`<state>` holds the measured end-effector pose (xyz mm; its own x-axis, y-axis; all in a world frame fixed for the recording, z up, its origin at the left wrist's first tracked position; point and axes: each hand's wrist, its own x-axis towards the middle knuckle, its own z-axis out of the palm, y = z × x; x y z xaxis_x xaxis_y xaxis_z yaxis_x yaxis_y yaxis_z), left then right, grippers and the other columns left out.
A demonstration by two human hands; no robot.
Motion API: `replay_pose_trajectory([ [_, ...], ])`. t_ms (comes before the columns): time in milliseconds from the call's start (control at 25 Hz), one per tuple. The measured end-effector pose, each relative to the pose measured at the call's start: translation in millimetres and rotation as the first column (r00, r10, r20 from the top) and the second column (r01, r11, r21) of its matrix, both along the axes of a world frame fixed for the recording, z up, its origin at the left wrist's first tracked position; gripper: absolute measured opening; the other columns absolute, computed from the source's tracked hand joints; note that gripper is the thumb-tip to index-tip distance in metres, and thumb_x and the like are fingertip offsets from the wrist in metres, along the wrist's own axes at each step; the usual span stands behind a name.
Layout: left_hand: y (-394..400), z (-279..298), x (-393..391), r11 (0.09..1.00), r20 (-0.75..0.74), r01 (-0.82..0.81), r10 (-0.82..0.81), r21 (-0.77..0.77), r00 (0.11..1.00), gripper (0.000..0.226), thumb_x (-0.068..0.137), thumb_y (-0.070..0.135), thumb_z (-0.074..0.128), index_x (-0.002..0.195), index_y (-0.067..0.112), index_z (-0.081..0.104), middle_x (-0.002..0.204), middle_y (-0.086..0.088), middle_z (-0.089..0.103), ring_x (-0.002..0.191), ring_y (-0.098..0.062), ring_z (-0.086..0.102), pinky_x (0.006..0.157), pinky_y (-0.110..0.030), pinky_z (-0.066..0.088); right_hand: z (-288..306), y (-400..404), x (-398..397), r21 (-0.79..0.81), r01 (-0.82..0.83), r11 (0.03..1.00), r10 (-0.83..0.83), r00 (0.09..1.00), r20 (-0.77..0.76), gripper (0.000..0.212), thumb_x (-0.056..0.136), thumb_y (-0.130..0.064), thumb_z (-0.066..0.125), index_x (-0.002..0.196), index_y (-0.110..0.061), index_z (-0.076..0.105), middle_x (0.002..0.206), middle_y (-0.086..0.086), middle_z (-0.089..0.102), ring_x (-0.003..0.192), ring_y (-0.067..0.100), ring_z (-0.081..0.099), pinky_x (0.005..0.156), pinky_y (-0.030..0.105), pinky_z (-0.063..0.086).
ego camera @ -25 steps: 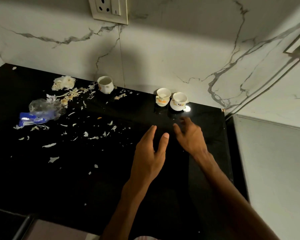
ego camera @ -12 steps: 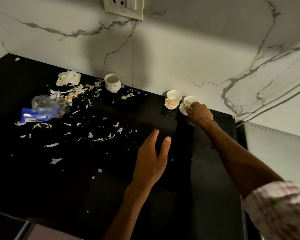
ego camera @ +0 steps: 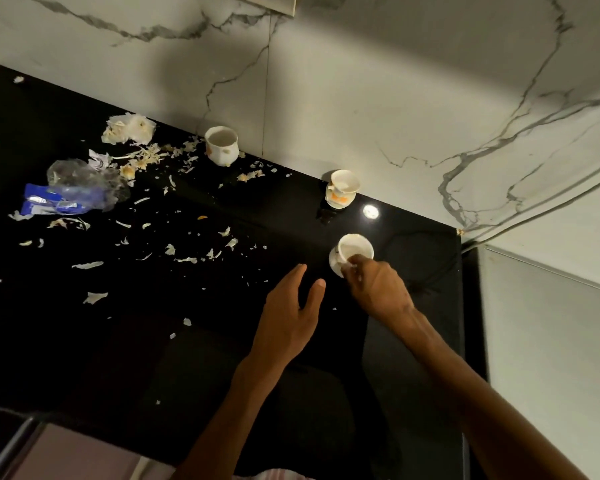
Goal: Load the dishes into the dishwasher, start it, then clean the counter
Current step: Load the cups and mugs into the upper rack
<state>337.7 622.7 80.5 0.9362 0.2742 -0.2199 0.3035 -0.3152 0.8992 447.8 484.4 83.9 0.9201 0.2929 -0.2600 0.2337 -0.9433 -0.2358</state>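
Cup, small, white and china (ego camera: 355, 250), is now pinched at its rim by the right hand (ego camera: 378, 289) and lifted off the black shiny surface (ego camera: 222, 341), away from the orange-marked white cup (ego camera: 342, 188) by the wall, so loading has begun, while the left hand (ego camera: 288, 323) is held spread and empty.

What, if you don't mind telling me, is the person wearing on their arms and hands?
Nothing shows on either the left hand or the right hand: no gloves, rings or watch. Both forearms are bare as far as the frame's lower edge.

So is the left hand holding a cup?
No, the left hand is open above the counter; only the right hand grips a cup.
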Motion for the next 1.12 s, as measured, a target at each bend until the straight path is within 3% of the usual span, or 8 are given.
replay_pose_trajectory([
  [80, 4, -7, -5, 0.999, 0.007, 0.019, -0.019, 0.031, 1.0, 0.057, 0.097, 0.033, 0.053, 0.148, 0.021, 0.032, 0.154, 0.002, 0.033, 0.141, -0.01, 0.029, 0.106, -0.019, 0.024, 3, 8, -29, -0.008, -0.068, 0.998, 0.068, 0.996, -0.062, 0.036, 0.101, -0.037, 0.043, 0.13, -0.018, 0.052, 0.114, 0.017, 0.066, 0.099, 0.034, 0.066, 0.084, 0.045, 0.055],
  [200, 11, -18, -12, 0.993, -0.026, 0.087, -0.085, 0.08, 0.996, 0.074, 0.09, 0.022, 0.064, 0.151, 0.024, 0.022, 0.158, 0.004, 0.023, 0.146, -0.011, 0.014, 0.113, -0.026, 0.016, 18, 11, -64, 0.059, -0.211, 0.976, 0.219, 0.937, -0.272, 0.038, 0.1, -0.032, 0.049, 0.136, -0.022, 0.047, 0.124, 0.008, 0.063, 0.102, 0.017, 0.066, 0.086, 0.028, 0.052],
  [320, 16, -29, -17, 0.985, -0.053, 0.168, -0.166, 0.032, 0.985, 0.093, 0.085, 0.023, 0.07, 0.153, 0.03, 0.009, 0.16, 0.007, 0.012, 0.147, -0.011, 0.001, 0.113, -0.029, 0.01, 42, 8, -61, 0.251, -0.196, 0.948, 0.289, 0.861, -0.418, 0.023, 0.099, -0.029, 0.053, 0.122, -0.023, 0.055, 0.09, 0.002, 0.072, 0.068, 0.007, 0.068, 0.069, 0.022, 0.057],
  [440, 12, -40, -17, 0.981, -0.008, 0.194, -0.194, 0.029, 0.981, 0.093, 0.082, 0.019, 0.072, 0.153, 0.033, 0.012, 0.159, 0.001, 0.018, 0.146, -0.013, 0.016, 0.111, -0.024, 0.022, 48, 10, -13, 0.429, -0.06, 0.901, 0.151, 0.972, -0.18, 0.016, 0.097, -0.02, 0.056, 0.111, -0.016, 0.063, 0.07, 0.004, 0.07, 0.058, 0.017, 0.069, 0.066, 0.031, 0.06],
  [600, 6, -50, -14, 0.991, 0.065, 0.131, -0.132, 0.024, 0.989, 0.084, 0.076, 0.017, 0.079, 0.144, 0.029, 0.032, 0.141, 0.008, 0.041, 0.129, -0.006, 0.042, 0.1, -0.018, 0.044, 26, 29, 75, 0.266, -0.021, 0.964, -0.008, 0.994, 0.107, 0.041, 0.094, -0.015, 0.056, 0.134, -0.015, 0.049, 0.104, 0.01, 0.068, 0.096, 0.029, 0.066, 0.081, 0.034, 0.052],
  [760, 10, -53, -11, 0.988, 0.082, 0.149, -0.153, 0.044, 0.985, 0.08, 0.075, 0.019, 0.08, 0.142, 0.027, 0.036, 0.138, 0.009, 0.045, 0.123, 0.0, 0.041, 0.092, -0.006, 0.04, 10, 52, 131, 0.095, 0.045, 0.995, -0.054, 0.993, 0.101, 0.059, 0.089, -0.011, 0.061, 0.144, -0.015, 0.039, 0.134, 0.019, 0.05, 0.117, 0.038, 0.054, 0.094, 0.044, 0.047],
  [920, 9, -53, -11, 0.988, 0.101, 0.148, -0.152, 0.051, 0.983, 0.079, 0.075, 0.02, 0.08, 0.141, 0.027, 0.037, 0.137, 0.009, 0.046, 0.123, 0.001, 0.042, 0.103, -0.023, 0.044, -8, 58, 154, 0.064, 0.119, 0.991, -0.123, 0.99, 0.066, 0.045, 0.093, -0.019, 0.06, 0.135, -0.011, 0.051, 0.134, 0.018, 0.048, 0.117, 0.036, 0.054, 0.1, 0.045, 0.047],
  [1120, 11, -55, -18, 0.989, 0.11, 0.127, -0.135, 0.077, 0.985, 0.079, 0.074, 0.022, 0.08, 0.141, 0.024, 0.038, 0.136, 0.009, 0.047, 0.123, 0.0, 0.043, 0.103, -0.028, 0.045, -18, 44, 138, 0.152, 0.134, 0.979, -0.142, 0.989, 0.041, 0.04, 0.093, -0.033, 0.063, 0.127, -0.012, 0.059, 0.128, 0.014, 0.056, 0.108, 0.033, 0.059, 0.095, 0.046, 0.051],
])
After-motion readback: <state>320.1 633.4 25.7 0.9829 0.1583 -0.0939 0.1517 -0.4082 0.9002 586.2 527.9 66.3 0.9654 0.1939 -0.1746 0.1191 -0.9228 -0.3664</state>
